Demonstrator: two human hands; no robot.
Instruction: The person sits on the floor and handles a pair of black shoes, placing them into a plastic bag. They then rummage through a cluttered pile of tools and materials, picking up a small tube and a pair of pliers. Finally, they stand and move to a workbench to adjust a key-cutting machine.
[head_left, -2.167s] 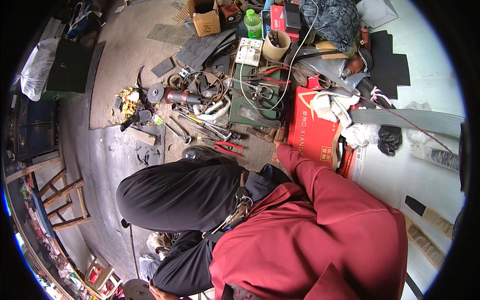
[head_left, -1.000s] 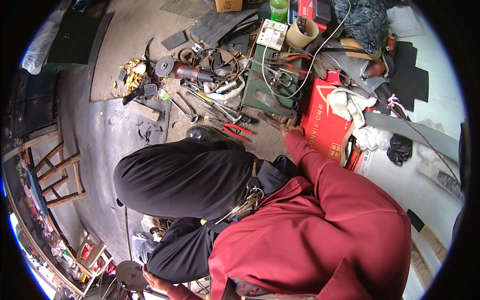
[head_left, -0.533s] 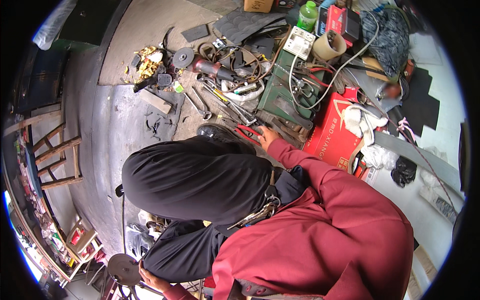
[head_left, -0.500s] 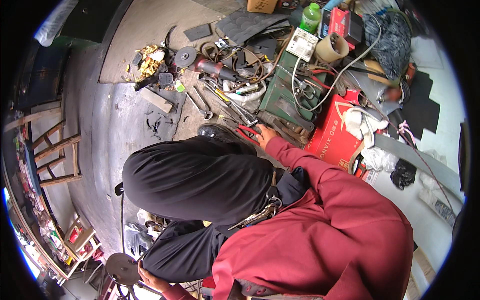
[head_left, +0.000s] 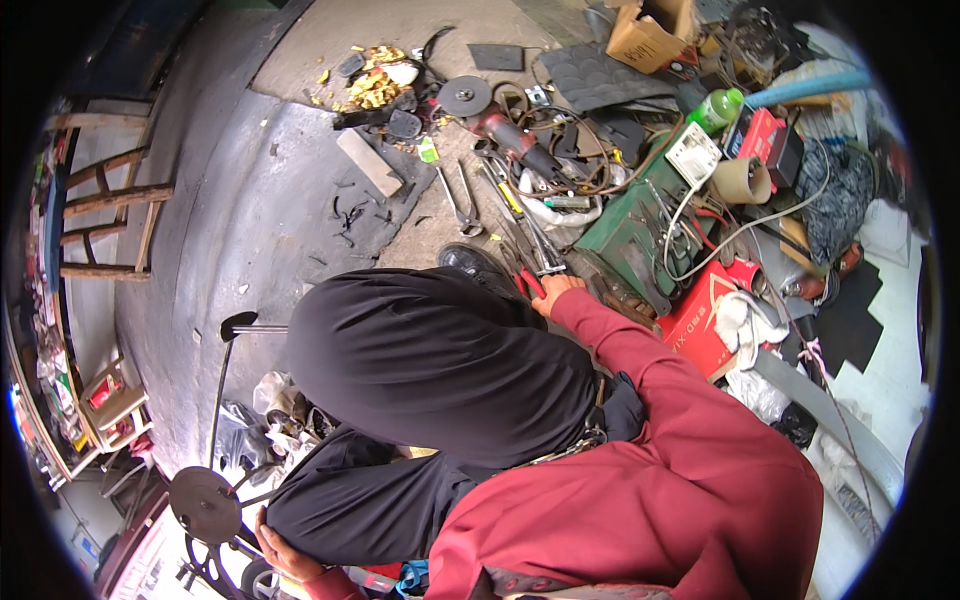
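Note:
My right hand reaches past my bent knee to red-handled pliers on the floor, its fingers on their handles. Around them lie wrenches and other long tools, a pair of grey pincers, a green metal box and a red cardboard box. My left hand lies along the side of my lower leg, fingers extended, near a round dark metal disc on a metal frame.
An angle grinder, cables, black pads, a cardboard box, a green bottle and a power strip crowd the upper right. A wooden stool stands left; plastic bags lie below it.
My right hand has moved left from beside the red box onto the red-handled pliers. The view has swung, shifting the floor items rightward; my left hand still rests at my leg.

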